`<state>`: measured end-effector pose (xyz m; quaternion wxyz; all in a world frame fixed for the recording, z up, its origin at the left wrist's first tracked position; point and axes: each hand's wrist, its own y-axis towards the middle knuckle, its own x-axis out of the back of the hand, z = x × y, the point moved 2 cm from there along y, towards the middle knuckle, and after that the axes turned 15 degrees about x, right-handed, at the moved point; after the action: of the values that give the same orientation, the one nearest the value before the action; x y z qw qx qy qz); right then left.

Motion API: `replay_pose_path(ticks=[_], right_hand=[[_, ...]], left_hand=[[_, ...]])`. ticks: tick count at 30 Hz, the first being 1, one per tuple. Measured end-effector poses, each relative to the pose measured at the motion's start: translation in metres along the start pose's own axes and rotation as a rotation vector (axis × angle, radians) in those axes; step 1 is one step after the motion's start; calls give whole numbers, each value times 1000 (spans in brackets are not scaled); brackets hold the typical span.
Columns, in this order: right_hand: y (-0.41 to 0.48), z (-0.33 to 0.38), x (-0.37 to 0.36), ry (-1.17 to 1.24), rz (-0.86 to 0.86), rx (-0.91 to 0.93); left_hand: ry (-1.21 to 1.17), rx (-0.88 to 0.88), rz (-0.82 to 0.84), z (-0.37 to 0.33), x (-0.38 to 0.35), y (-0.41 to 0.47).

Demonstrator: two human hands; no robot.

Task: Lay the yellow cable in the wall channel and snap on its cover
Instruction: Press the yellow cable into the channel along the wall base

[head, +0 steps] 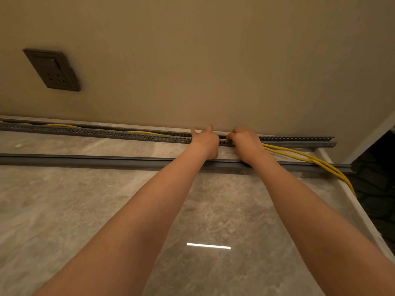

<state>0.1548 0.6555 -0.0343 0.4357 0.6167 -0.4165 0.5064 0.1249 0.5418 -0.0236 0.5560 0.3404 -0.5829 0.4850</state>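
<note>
While over channel: both hands
Left hand (204,140): presses grey slotted plastic wall channel (106,134)
Right hand (245,141): pinches thin yellow cable (299,153)
Long grey cover strip (85,160): floor, apart

Marbled floor along the wall

The glossy grey marbled floor (85,199) carried a slotted grey channel (106,134) against the wall's foot, a long grey cover (85,160) lying parallel just in front of it, and loops of yellow cable (299,153) trailing off right.
</note>
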Motion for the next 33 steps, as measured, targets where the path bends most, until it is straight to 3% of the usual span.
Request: replay_pose_path(ticks=[8, 13, 27, 33], right_hand=[[-5, -5, 0, 133, 22, -25], [-11, -19, 12, 342, -15, -142], [-47, -61, 9, 307, -108, -312], [-49, -55, 4, 67, -113, -267]], left_hand=[[-102, -113, -154, -17, 0, -10], [-92, -87, -121, -25, 11, -13], [142, -89, -78, -46, 19, -6], [142, -88, -89, -44, 20, -3]])
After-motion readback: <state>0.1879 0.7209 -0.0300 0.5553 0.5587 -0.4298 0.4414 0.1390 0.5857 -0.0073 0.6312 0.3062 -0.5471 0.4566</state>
